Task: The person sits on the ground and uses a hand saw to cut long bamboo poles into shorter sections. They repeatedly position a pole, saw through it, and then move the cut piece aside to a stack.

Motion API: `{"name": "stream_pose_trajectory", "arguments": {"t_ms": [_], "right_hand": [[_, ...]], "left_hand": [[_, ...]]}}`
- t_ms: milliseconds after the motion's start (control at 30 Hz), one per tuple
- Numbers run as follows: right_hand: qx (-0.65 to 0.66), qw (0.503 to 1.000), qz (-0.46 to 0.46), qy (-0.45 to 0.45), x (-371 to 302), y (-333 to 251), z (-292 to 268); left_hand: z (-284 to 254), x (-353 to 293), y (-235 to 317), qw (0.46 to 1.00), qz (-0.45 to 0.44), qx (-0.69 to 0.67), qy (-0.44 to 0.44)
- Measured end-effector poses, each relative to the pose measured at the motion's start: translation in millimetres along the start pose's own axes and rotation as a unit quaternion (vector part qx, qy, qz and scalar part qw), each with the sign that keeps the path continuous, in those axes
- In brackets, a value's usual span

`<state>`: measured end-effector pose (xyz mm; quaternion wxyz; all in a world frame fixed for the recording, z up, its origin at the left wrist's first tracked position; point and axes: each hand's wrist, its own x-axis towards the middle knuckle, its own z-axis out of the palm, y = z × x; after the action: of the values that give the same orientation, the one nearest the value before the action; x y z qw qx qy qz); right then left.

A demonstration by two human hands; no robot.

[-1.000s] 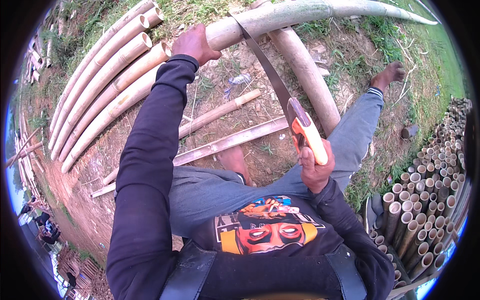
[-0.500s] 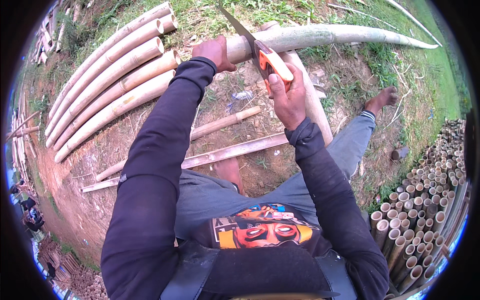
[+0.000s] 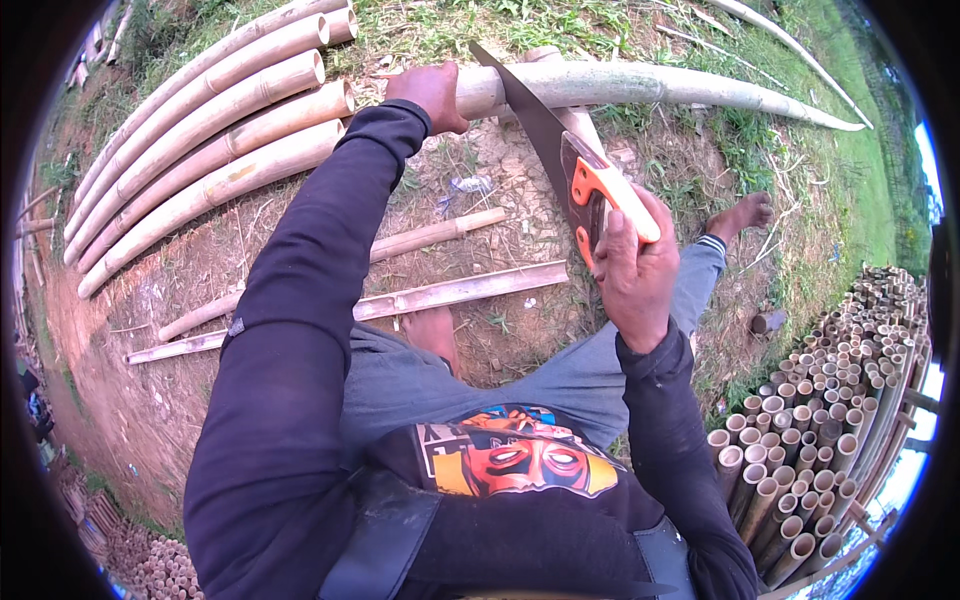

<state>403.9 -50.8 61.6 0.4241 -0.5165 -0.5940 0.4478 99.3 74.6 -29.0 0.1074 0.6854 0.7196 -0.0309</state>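
Note:
A long, pale bamboo pole (image 3: 680, 84) lies across the far side, its thick end toward the left. My left hand (image 3: 428, 95) is closed around that end. In my right hand (image 3: 640, 270) is the orange-and-white handle of a hand saw (image 3: 545, 135), fingers wrapped round it. The saw's dark blade crosses the pole just right of my left hand, its tip pointing away and to the left. Under the pole, a thick bamboo piece (image 3: 580, 125) serves as a rest, partly hidden behind the saw.
Several cut bamboo poles (image 3: 215, 135) lie side by side at the far left. Two thinner pieces, one a split bamboo strip (image 3: 470, 290), lie before my feet. A large stack of bamboo tubes (image 3: 800, 420) stands at the right. My bare foot (image 3: 740, 217) rests on the ground.
My right hand has drawn the saw back toward me and to the right, so more blade shows on the near side of the pole. My left hand keeps its hold.

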Motion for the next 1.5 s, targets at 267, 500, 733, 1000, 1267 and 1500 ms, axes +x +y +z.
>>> {"name": "stream_pose_trajectory", "arguments": {"t_ms": [267,500,733,1000,1267,1500], "right_hand": [[0.006,0.997,-0.077,-0.024,79.9,52.1,45.5],[0.138,0.987,-0.039,-0.076,63.8,49.0,48.3],[0.024,0.999,-0.044,0.015,-64.6,40.5,-22.0],[0.006,0.997,-0.068,-0.047,132.0,72.1,82.1],[0.061,0.998,-0.002,-0.001,-103.5,71.3,-38.7],[0.010,0.990,-0.116,-0.074,126.0,69.9,76.3]], "left_hand": [[11.5,8.0,-3.0,1.000,0.013,-0.015,0.000],[-8.0,2.6,-2.4,1.000,-0.004,-0.013,-0.005],[8.6,7.0,-3.4,1.000,0.004,-0.003,0.012],[-0.5,5.4,-2.1,1.000,-0.007,-0.015,-0.009],[9.1,8.4,-3.8,1.000,-0.005,-0.001,0.004],[3.6,6.2,-0.8,1.000,-0.024,0.000,0.002]]}}
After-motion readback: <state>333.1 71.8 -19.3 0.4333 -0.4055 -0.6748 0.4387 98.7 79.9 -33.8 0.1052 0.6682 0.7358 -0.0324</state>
